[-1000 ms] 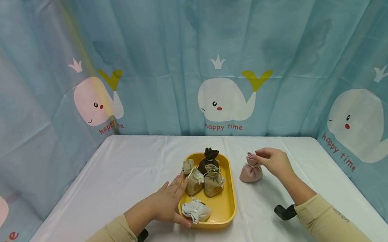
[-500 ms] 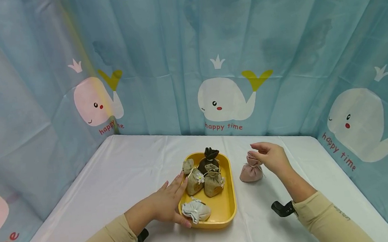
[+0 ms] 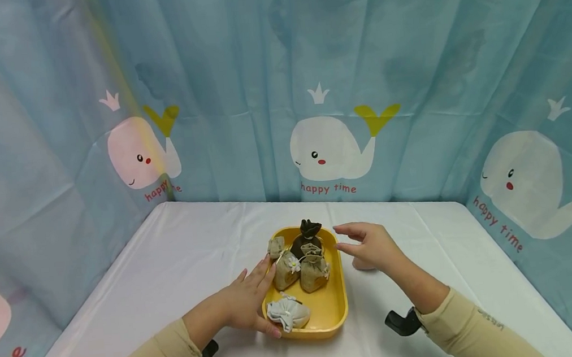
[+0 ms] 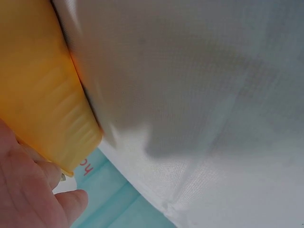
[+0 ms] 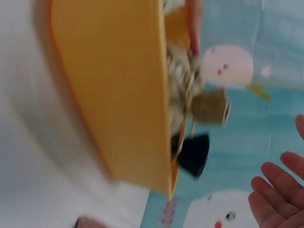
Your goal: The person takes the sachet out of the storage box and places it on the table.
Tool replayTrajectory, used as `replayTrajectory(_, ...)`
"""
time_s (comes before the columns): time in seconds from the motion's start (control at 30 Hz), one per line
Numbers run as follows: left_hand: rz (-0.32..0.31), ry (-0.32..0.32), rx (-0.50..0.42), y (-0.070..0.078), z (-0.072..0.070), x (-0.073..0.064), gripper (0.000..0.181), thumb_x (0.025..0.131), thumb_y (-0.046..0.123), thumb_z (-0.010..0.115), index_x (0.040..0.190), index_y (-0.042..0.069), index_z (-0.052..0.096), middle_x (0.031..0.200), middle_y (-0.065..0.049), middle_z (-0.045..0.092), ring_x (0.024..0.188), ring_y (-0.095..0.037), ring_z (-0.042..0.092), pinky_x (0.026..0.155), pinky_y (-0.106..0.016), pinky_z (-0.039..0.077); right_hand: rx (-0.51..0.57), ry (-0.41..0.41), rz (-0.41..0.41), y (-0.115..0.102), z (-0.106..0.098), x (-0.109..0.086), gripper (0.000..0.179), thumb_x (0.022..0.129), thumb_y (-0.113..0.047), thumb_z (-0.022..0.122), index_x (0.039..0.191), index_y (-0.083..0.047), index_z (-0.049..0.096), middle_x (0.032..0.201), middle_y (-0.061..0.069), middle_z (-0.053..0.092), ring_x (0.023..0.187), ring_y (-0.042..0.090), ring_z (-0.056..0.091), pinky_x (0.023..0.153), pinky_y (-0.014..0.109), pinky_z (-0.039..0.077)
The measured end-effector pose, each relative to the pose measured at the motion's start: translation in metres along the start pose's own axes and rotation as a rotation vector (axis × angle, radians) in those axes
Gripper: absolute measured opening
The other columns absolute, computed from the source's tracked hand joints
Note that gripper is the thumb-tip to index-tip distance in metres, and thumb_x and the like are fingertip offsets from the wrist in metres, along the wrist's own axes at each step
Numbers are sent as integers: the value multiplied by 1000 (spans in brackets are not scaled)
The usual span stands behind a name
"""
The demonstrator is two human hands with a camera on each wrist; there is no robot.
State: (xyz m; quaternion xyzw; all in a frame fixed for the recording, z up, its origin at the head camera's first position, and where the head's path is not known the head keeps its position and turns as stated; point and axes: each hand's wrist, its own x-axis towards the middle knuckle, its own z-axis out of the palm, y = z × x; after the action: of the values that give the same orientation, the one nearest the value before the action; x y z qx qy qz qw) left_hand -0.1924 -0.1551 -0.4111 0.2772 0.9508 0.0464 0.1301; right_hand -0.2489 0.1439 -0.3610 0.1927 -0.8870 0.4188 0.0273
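My left hand (image 3: 249,299) rests with spread, straight fingers along the left rim of a yellow tray (image 3: 339,304). Standing in the tray are a dark brown drawstring pouch (image 3: 311,230) and two olive-tan pouches, one at left (image 3: 285,275) and one at right (image 3: 313,273). A pale grey pouch (image 3: 289,313) lies on its side at the near end. My right hand (image 3: 373,245) hovers by the tray's right rim, thumb and fingers apart, holding nothing. Mostly hidden behind it, a pink pouch (image 3: 363,264) stands on the table.
A white cloth covers the table (image 3: 194,237). Behind and at the sides hangs a blue curtain (image 3: 237,92) printed with whales. Black wrist mounts stick out under both sleeves, the right mount (image 3: 403,322) low over the cloth.
My right hand has let go of the pink pouch's top and moved left to the tray's rim. The pouch stays on the table. My left hand has not moved.
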Motion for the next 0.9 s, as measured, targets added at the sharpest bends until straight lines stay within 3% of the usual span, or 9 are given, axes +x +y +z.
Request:
replayTrajectory(0.4, 11, 5, 8, -1, 1, 0, 129, 57, 86, 46, 147, 7, -1, 151, -13, -15, 140, -26, -2, 108, -52, 12, -120, -221, -230, -36, 29, -22, 44, 78, -37, 71, 118, -22, 63, 113, -3, 64, 107, 18, 58, 87, 38, 47)
replayTrajectory(0.57, 6, 5, 10, -1, 2, 1, 129, 57, 86, 46, 147, 8, -2, 151, -12, -15, 140, -25, -2, 108, -53, 12, -162, -328, -295, -44, 35, -24, 51, 79, -43, 67, 125, -24, 57, 121, -7, 60, 111, 11, 54, 90, 34, 46)
replayTrajectory(0.9, 9, 8, 23, 0, 1, -1, 130, 55, 89, 40, 147, 8, -2, 151, -12, -15, 140, -24, -2, 108, -52, 13, -249, -577, -416, -53, 54, -30, 64, 82, -42, 66, 138, -22, 42, 137, -5, 45, 124, 12, 43, 100, 32, 37)
